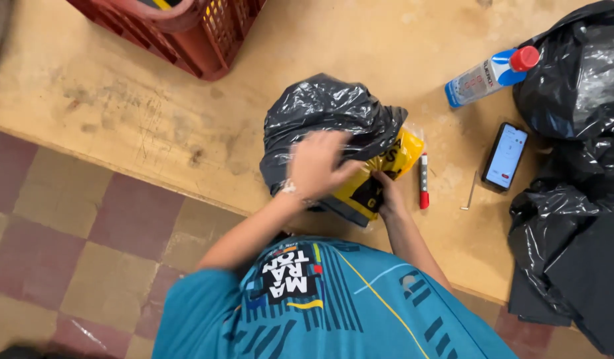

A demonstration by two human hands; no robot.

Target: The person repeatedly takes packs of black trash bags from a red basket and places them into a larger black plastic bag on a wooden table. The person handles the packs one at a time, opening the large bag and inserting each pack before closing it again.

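Head view looks straight down on a worn tan table [154,113], with the person's teal patterned shirt [333,306] filling the near edge. Both hands work at a yellow-and-black packet [380,176] in clear wrap, which lies at the middle of the table, half tucked under a crumpled black plastic bag [327,116]. Left hand [317,163] is blurred and lies over the near side of the bag and the packet's top, its fingers bent down onto them; whether it really grips is hard to tell. Right hand [389,196] is closed on the packet's near right edge, pinching it between fingers and thumb.

Just right of the packet lies a slim marker with a red cap [424,181], and further right a thin metal hex key [469,193]. Beyond that a phone [505,156] lies face up with its screen lit. On the far right a clear bottle with a blue label and red cap [491,74] lies on its side, next to a heap of black bags [573,166] running down the right edge. A red plastic crate [187,30] stands at the far left of the table. Chequered red and beige floor tiles [74,246] show at the near left.
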